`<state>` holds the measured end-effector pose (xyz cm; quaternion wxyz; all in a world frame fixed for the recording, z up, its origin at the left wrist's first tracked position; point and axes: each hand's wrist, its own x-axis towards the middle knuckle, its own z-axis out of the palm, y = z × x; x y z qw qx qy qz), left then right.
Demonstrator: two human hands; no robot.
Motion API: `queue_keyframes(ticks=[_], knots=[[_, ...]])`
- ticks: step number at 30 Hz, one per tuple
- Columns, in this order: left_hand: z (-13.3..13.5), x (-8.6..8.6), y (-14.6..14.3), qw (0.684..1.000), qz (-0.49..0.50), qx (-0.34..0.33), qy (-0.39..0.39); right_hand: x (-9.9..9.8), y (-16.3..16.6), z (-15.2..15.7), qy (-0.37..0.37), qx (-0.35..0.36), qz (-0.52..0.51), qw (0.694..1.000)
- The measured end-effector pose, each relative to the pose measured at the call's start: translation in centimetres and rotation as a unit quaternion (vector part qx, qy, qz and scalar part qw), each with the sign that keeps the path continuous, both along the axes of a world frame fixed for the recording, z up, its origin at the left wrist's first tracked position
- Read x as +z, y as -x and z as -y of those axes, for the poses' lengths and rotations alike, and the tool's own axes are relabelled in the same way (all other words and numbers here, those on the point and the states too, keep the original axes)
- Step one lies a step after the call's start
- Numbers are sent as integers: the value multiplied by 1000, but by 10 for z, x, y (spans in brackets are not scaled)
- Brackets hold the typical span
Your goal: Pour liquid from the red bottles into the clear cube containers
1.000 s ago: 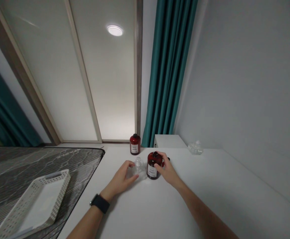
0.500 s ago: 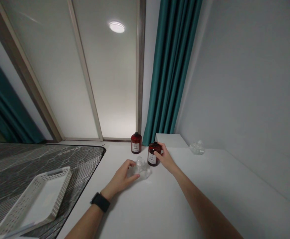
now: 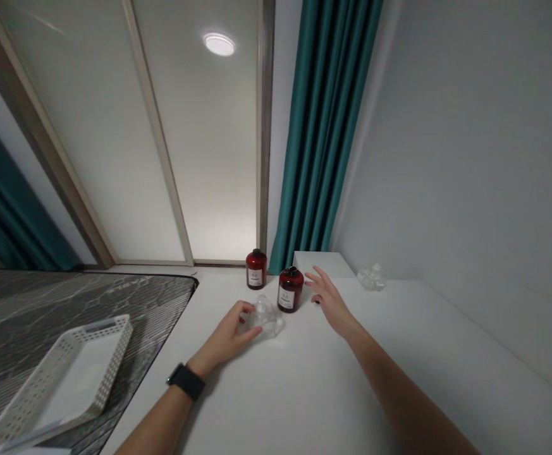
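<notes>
My left hand (image 3: 228, 332) curls around a small clear glass bottle (image 3: 265, 318) that rests on the white table (image 3: 304, 392). A black watch sits on that wrist. A dark red bottle with a white label (image 3: 289, 289) stands upright just behind the clear one. My right hand (image 3: 329, 298) hovers to the right of this red bottle, fingers spread and apart from it. A second dark red bottle (image 3: 255, 269) stands farther back, near the window frame.
A clear glass object (image 3: 371, 277) lies at the back right by the wall. A white box (image 3: 322, 264) stands behind the bottles, below a teal curtain (image 3: 323, 126). A white perforated basket (image 3: 62, 379) rests on a grey patterned mattress (image 3: 67, 303) at the left.
My right hand carried the nearer red bottle back toward the far one, set it down and let go. It now hangs open beside it. My left hand stayed on the clear bottle.
</notes>
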<state>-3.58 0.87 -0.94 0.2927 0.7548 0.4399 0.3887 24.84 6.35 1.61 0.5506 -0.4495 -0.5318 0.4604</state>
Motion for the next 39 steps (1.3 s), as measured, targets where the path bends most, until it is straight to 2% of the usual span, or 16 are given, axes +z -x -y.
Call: queue_keyframes(ticks=[4, 7, 11, 16, 20, 22, 25, 27, 32, 39], knots=[[-1, -2, 1, 1000, 1, -5, 2, -3, -4, 24, 3, -41, -19, 999], [1, -1, 0, 1000, 5, -2, 1, -14, 0, 44, -30, -45, 32, 998], [6, 3, -3, 1000, 11, -14, 13, -33, 17, 63, -93, -3, 127, 987], [22, 10, -15, 999, 17, -40, 30, -47, 36, 78, -78, 93, 209, 970], [36, 15, -30, 996, 19, -81, 29, -45, 37, 84, -59, 136, 251, 957], [37, 17, -35, 997, -2, -81, -6, -43, 35, 84, -51, 133, 257, 956], [32, 22, -39, 996, -37, -52, -61, -42, 32, 82, -46, 125, 258, 957], [26, 26, -41, 996, -49, -47, -66, -42, 30, 80, -46, 123, 257, 958], [15, 36, -54, 990, -79, -88, -71, -42, 25, 78, -51, 128, 242, 961], [20, 26, -63, 995, -19, -72, -71, -36, 25, 81, -51, 149, 226, 961]])
